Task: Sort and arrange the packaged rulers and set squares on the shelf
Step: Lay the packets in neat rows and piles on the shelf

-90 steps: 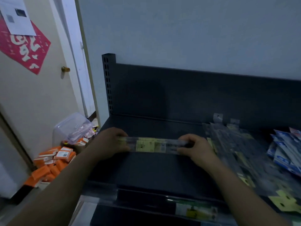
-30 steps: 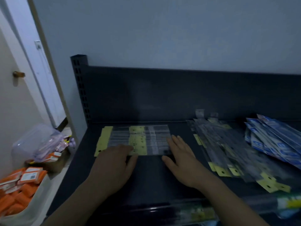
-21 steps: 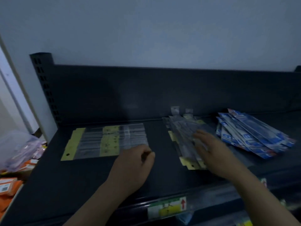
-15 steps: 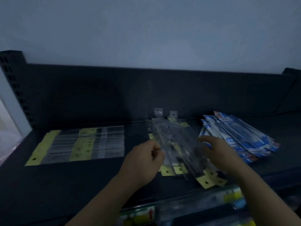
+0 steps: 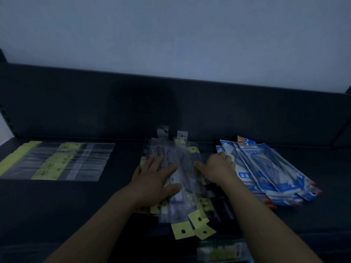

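Note:
A loose pile of clear ruler packs point(image 5: 187, 204) with yellow hang tabs lies at the middle of the dark shelf point(image 5: 57, 209). My left hand point(image 5: 154, 180) lies flat on the pile's left side, fingers spread. My right hand point(image 5: 216, 168) sits at the pile's right edge with fingers curled around packs there; exactly what it grips is hard to tell. A neat row of clear ruler packs point(image 5: 57, 161) lies flat at the far left. A fanned heap of blue-and-white packs point(image 5: 271, 169) lies to the right.
The shelf's dark back panel point(image 5: 171, 107) rises behind the packs, with a pale wall above. A label strip point(image 5: 220, 252) shows at the shelf's front edge. Bare shelf surface lies between the left row and the middle pile.
Both hands left the neat row at the left and moved right onto the middle pile. The left hand, loosely curled before, now lies flat on the packs.

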Available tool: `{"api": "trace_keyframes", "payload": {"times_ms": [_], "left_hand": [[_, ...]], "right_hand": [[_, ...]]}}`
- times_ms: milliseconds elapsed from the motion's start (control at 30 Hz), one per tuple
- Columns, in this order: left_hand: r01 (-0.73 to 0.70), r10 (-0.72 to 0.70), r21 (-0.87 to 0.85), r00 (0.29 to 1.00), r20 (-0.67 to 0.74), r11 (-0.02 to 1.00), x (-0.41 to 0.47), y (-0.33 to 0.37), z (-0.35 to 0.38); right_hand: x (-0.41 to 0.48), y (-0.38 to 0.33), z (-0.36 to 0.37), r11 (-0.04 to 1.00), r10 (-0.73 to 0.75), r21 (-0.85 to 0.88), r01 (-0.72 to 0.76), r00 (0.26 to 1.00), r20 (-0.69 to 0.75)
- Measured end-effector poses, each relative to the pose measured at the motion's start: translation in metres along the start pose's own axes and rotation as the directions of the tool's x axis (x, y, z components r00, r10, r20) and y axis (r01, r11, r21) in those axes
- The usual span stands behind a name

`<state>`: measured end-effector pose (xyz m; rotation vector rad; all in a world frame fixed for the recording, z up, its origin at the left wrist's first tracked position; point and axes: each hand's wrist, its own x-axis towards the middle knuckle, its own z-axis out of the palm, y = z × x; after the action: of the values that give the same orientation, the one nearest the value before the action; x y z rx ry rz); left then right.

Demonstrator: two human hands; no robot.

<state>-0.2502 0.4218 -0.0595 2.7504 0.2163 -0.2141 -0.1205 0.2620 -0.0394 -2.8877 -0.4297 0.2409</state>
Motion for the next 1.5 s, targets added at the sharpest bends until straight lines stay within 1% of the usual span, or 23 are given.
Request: {"api": "trace_keyframes", "payload": {"times_ms": [167,267,333,400,467,533,600,633,667,700,767,800,833,900,1000,1033,1067,1133,1167,1200,1367,1433,1500], "left_hand": [[-0.004,0.004,-0.022,1.0,-0.013,1.0,0.0,-0.001,0.001],[-0.011,0.01,-0.032,1.0,-0.019,0.999,0.0,-0.002,0.002],[-0.02,0.019,-0.054,1.0,-0.017,0.998,-0.001,-0.003,0.001],[-0.035,0.032,-0.1,0.999,-0.027,0.994,-0.003,-0.003,-0.002],[-0.048,0.025,-0.242,0.995,-0.098,0.969,-0.009,-0.004,-0.008],[-0.055,-0.016,-0.344,0.98,-0.199,0.937,-0.018,-0.007,-0.015],[0.001,-0.089,-0.308,0.958,-0.272,0.951,-0.029,-0.014,-0.019],[0.047,-0.133,-0.285,0.948,-0.29,0.957,-0.034,-0.017,-0.02],[0.098,-0.174,-0.265,0.944,-0.281,0.959,-0.041,-0.019,-0.02],[0.141,-0.205,-0.245,0.944,-0.259,0.959,-0.047,-0.02,-0.021],[0.206,-0.251,-0.225,0.949,-0.191,0.952,-0.055,-0.022,-0.02],[0.22,-0.263,-0.238,0.95,-0.17,0.946,-0.058,-0.02,-0.022],[0.223,-0.271,-0.257,0.948,-0.169,0.94,-0.06,-0.019,-0.024],[0.229,-0.292,-0.275,0.932,-0.213,0.934,-0.058,-0.02,-0.026],[0.2,-0.307,-0.366,0.915,-0.263,0.909,-0.049,-0.026,-0.026],[0.181,-0.316,-0.441,0.914,-0.254,0.879,-0.047,-0.027,-0.026],[0.163,-0.332,-0.552,0.917,-0.221,0.818,-0.045,-0.029,-0.027],[0.154,-0.375,-0.78,0.921,-0.11,0.606,-0.039,-0.03,-0.029],[0.17,-0.389,-0.842,0.92,-0.051,0.512,-0.035,-0.03,-0.03],[0.185,-0.4,-0.866,0.916,-0.018,0.464,-0.031,-0.03,-0.031],[0.28,-0.443,-0.907,0.888,0.12,0.316,-0.013,-0.029,-0.038],[0.324,-0.445,-0.894,0.88,0.165,0.31,-0.007,-0.025,-0.041],[0.343,-0.449,-0.872,0.878,0.165,0.349,0.0,-0.019,-0.044]], "right_hand": [[0.012,-0.006,0.0,0.988,0.044,0.144,-0.057,0.995,0.093],[0.013,-0.008,0.001,0.963,0.021,0.264,-0.052,0.993,0.119],[0.011,-0.006,-0.001,0.908,0.019,0.415,-0.06,0.995,0.102],[0.006,0.0,-0.007,0.856,0.027,0.516,-0.035,0.999,0.022],[0.0,0.006,-0.013,0.878,0.008,0.479,0.007,1.0,-0.029],[-0.007,0.011,-0.015,0.928,-0.025,0.372,0.018,1.0,0.014],[-0.015,0.014,-0.009,0.972,-0.069,0.229,0.061,0.997,0.026],[-0.019,0.013,-0.005,0.981,-0.131,0.142,0.134,0.991,-0.028],[-0.024,0.011,-0.001,0.978,-0.166,0.113,0.174,0.983,-0.077],[-0.029,0.008,0.003,0.957,-0.226,0.16,0.243,0.967,-0.114],[-0.042,-0.003,0.008,0.87,-0.358,0.345,0.354,0.932,-0.054],[-0.048,-0.009,0.012,0.834,-0.42,0.397,0.384,0.907,0.005],[-0.051,-0.016,0.016,0.81,-0.474,0.415,0.415,0.879,0.044],[-0.053,-0.025,0.025,0.804,-0.529,0.364,0.47,0.845,0.079],[-0.052,-0.025,0.034,0.805,-0.498,0.379,0.457,0.867,0.013],[-0.053,-0.024,0.034,0.796,-0.481,0.417,0.438,0.877,-0.004],[-0.054,-0.022,0.033,0.787,-0.472,0.445,0.427,0.882,-0.011],[-0.056,-0.02,0.032,0.78,-0.466,0.468,0.415,0.885,-0.008],[-0.057,-0.02,0.031,0.781,-0.465,0.468,0.414,0.885,-0.008],[-0.058,-0.02,0.031,0.78,-0.466,0.468,0.416,0.885,-0.011],[-0.057,-0.02,0.033,0.774,-0.458,0.48,0.413,0.889,-0.027],[-0.057,-0.02,0.033,0.778,-0.452,0.476,0.41,0.891,-0.03],[-0.056,-0.021,0.033,0.789,-0.444,0.463,0.405,0.895,-0.026]]}}
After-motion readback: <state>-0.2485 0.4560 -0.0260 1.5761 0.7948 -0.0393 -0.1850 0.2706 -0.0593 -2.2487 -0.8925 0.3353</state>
